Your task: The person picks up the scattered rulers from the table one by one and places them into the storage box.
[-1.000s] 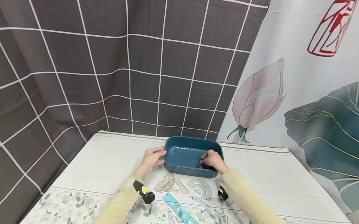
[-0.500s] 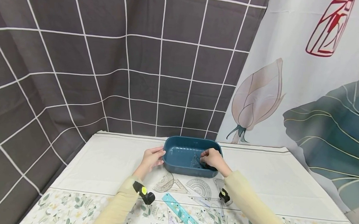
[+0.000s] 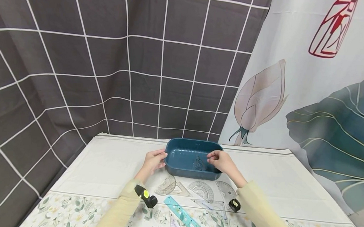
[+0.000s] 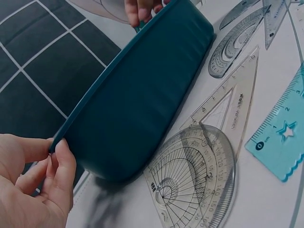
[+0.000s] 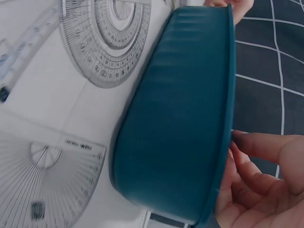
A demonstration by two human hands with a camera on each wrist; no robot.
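Observation:
A dark teal plastic storage bin point(image 3: 187, 174) stands on the table, a small clear set square point(image 3: 198, 163) lying inside it. My left hand point(image 3: 154, 160) grips the bin's left rim between thumb and fingers, seen up close in the left wrist view. My right hand point(image 3: 222, 162) hovers over the bin's right end with loosely curled fingers, apart from the set square; nothing shows in its grasp. In the right wrist view its fingertips are partly hidden behind the rim. In front of the bin lie a round-edged protractor point(image 4: 194, 190) and a triangle point(image 4: 247, 90) that it overlaps.
Two more clear protractors, a middle one point(image 3: 201, 190) and a right one point(image 3: 226, 190), lie before the bin. Nearer me are a turquoise ruler point(image 3: 181, 213) and a clear set square point(image 3: 215, 206). A dark checked curtain point(image 3: 144, 78) hangs behind the table.
My right hand has drawn back to the right and away from the set square, which stays on the bin's floor. My left hand keeps its grip on the rim.

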